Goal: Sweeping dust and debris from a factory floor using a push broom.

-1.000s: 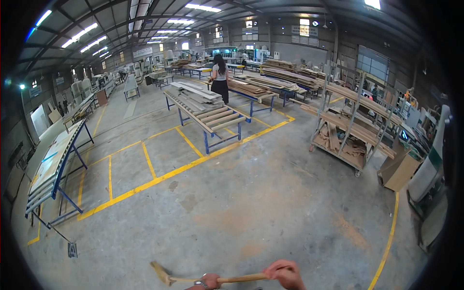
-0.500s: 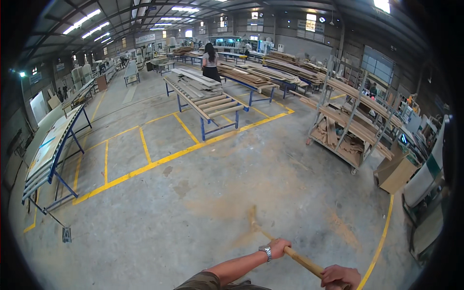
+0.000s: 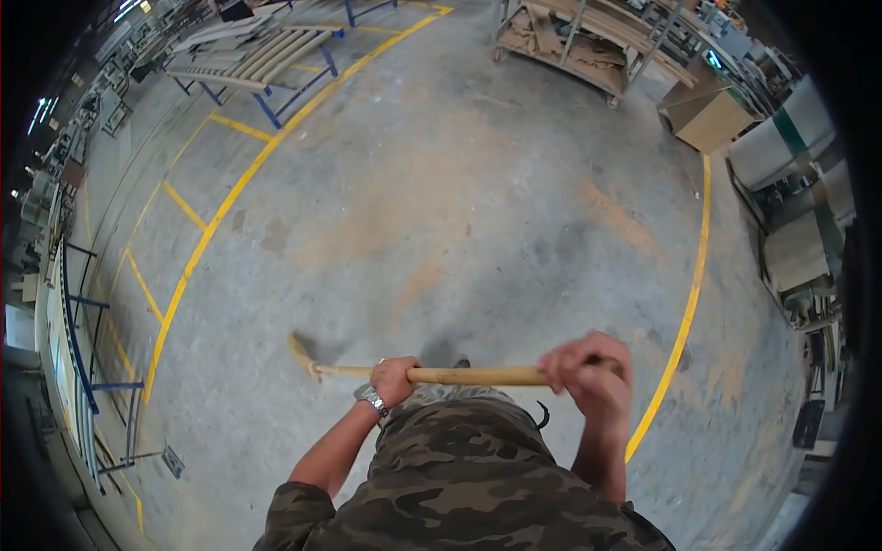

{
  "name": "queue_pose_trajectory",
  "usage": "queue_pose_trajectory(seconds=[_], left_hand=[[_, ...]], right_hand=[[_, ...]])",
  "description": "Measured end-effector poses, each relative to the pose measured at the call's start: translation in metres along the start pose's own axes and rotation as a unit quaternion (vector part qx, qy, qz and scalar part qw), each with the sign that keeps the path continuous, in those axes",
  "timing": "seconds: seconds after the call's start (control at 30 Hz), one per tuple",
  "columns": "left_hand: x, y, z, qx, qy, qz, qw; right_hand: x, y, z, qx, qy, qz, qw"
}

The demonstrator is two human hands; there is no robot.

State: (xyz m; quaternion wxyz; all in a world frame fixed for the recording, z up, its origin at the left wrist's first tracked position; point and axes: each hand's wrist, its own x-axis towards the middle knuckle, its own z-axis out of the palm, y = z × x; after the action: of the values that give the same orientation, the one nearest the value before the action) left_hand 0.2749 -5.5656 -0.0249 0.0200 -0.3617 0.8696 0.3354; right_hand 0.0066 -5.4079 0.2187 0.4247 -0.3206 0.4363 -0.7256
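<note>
A broom with a long yellowish wooden handle lies nearly level across the front of my body. My left hand, with a metal watch on its wrist, is wrapped round the handle near the broom's head. Toward the handle's right end, my right hand is closed on it, slightly blurred. The straw-coloured broom head is at the left, just over or on the grey concrete floor; whether it touches cannot be told. Tan sawdust is spread thinly in front of me.
Yellow lines mark the floor on the left and another runs along the right. A roller table with boards stands at far left. A wheeled rack holds wood at the far right, near a box. More sawdust lies right.
The view has tipped down toward my body. The broom has swung from slanting forward to lying crosswise, its head now at the left. Both hands keep hold of the handle.
</note>
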Motion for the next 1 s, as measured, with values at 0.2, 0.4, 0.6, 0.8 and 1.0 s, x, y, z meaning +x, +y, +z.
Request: queue_pose_trajectory(seconds=[0.2, 0.4, 0.6, 0.8, 1.0], left_hand=[[0.013, 0.014, 0.026, -0.032, -0.114, 0.031, 0.992], [0.123, 0.155, 0.04, -0.12, -0.083, 0.246, 0.958], [0.211, 0.198, 0.043, -0.145, 0.051, 0.295, 0.943], [0.207, 0.188, 0.012, -0.159, 0.08, 0.327, 0.928], [0.12, 0.15, -0.059, -0.04, 0.061, 0.17, 0.983]], right_hand=[[0.02, 0.001, -0.034, -0.044, 0.041, 0.074, 0.995], [-0.01, -0.142, -0.064, -0.129, 0.023, -0.146, 0.981], [-0.017, -0.139, 0.014, -0.328, 0.042, -0.226, 0.916], [-0.019, -0.147, 0.061, -0.4, -0.065, -0.23, 0.885], [0.02, -0.142, 0.033, -0.151, -0.172, -0.334, 0.914]])
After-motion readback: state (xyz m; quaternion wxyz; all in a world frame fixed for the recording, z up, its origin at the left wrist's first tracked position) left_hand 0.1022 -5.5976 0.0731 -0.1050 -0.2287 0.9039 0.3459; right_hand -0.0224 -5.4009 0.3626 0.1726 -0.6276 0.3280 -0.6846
